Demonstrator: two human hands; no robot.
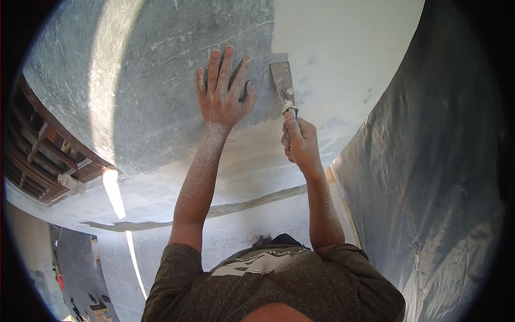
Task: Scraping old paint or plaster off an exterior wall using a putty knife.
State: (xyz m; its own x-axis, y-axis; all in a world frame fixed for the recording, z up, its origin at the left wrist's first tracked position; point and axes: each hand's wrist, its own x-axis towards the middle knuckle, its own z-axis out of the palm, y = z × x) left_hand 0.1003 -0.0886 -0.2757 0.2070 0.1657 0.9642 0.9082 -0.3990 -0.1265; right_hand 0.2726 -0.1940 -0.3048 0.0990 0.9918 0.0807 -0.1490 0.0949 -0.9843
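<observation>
My left hand [224, 90] lies with spread fingers against the grey plastered wall [161, 100], dusted white up the forearm. To its right, my right hand [299, 139] is closed around the handle of a putty knife [284, 82]. The wide metal blade points up and its edge is near the border between the grey surface and a smooth pale coat [338, 52]. Dried residue marks the blade near the handle. Whether the blade touches the wall cannot be told.
Translucent plastic sheeting [426, 181] hangs at the right. A brown barred window frame [44, 149] is at the left, beside a bright strip of light. Below lies a pale floor or covering [237, 225]; a small box [99, 312] and other items stand at the lower left.
</observation>
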